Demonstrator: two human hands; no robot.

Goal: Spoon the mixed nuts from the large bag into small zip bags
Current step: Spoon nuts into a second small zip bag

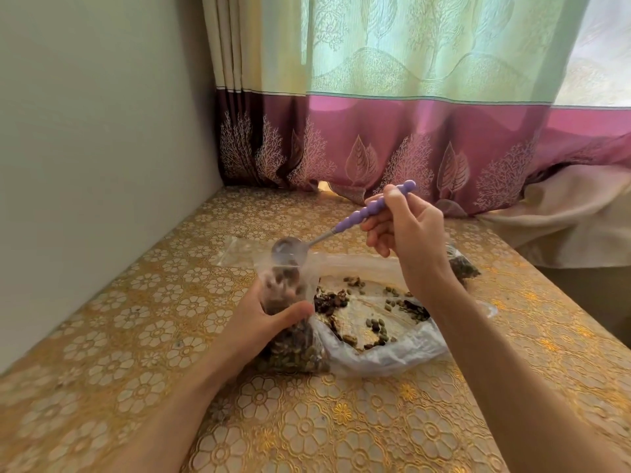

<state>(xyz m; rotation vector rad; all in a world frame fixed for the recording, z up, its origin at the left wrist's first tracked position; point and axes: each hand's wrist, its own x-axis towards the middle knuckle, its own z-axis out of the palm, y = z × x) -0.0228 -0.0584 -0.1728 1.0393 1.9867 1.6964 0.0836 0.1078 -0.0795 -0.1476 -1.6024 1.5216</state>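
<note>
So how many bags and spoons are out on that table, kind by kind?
Large bag: 1, lying open with few nuts left.
Small zip bags: 3, one held in the left hand, one filled behind the right wrist, one flat and apparently empty behind the spoon.
Spoon: 1, purple-handled, in the right hand.
Total: 5.

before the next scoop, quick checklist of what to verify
1. Left hand grips the small zip bag upright: ok.
2. Bag mouth open under the spoon bowl: ok.
3. Right hand holds the purple-handled spoon firmly: ok.
4. Spoon bowl emptied into the bag: cannot tell, blurred.
5. Nuts left in the large bag: ok, few, scattered.
6. Room left in the small zip bag: ok, upper part looks unfilled.
</note>
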